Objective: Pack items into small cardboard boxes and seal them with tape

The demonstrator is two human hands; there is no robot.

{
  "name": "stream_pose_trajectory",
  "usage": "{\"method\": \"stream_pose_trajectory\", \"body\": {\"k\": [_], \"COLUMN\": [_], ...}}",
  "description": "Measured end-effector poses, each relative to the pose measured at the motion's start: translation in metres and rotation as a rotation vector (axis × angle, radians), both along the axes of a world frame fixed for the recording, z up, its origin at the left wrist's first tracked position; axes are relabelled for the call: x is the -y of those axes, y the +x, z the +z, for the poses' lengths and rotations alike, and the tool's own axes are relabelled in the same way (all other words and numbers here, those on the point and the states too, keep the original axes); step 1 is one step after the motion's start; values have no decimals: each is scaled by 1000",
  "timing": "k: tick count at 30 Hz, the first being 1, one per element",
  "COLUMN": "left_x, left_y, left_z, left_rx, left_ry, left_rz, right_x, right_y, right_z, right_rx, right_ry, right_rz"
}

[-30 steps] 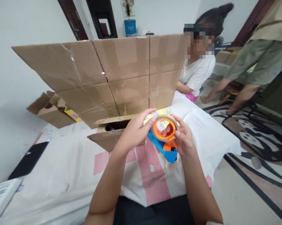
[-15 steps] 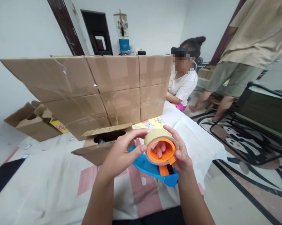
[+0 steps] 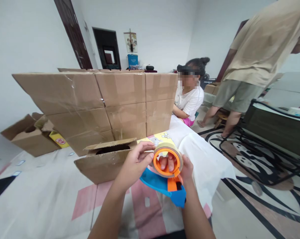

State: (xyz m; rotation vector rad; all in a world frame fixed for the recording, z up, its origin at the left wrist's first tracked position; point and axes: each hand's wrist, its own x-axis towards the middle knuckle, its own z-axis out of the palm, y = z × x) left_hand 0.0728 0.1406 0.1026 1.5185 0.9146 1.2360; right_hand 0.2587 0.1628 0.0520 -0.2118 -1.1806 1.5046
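A blue and orange tape dispenser (image 3: 154,183) is held up in front of me, with a roll of tape (image 3: 165,146) around its orange hub. My right hand (image 3: 186,167) grips it from the right; some of its fingers show through the hub's opening. At the roll's left edge, my left hand (image 3: 137,161) has its thumb and fingertips closed against the tape. Whether a loose tape end is between them I cannot make out. Just left of my hands stands a cardboard box (image 3: 102,164) with raised flaps.
Stacked cardboard boxes (image 3: 125,89) form a wall across the bed-like surface (image 3: 47,199). Another open box (image 3: 32,139) sits at the far left. A seated person (image 3: 189,99) is beyond the stack; another person (image 3: 249,63) stands at right near a dark-framed piece of furniture (image 3: 276,129).
My view has shifted, so the stack sits lower. The tape roll has turned slightly, and my left fingers have closed in on its left edge. The right hand keeps hold of the tape dispenser.
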Motion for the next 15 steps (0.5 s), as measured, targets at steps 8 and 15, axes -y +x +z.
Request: {"method": "stream_pose_trajectory", "body": {"k": [8,15], "left_x": [-8,-14], "left_y": [6,10], "left_z": [-13,-22], "left_rx": [-182,-117], "left_ry": [160,174], "left_rz": [206,251], "right_x": [7,13], "right_y": [-8,-19], "right_z": [17,22], "right_rx": [150,114], "right_ry": [-7,41], "right_rz": [-86,-257]}}
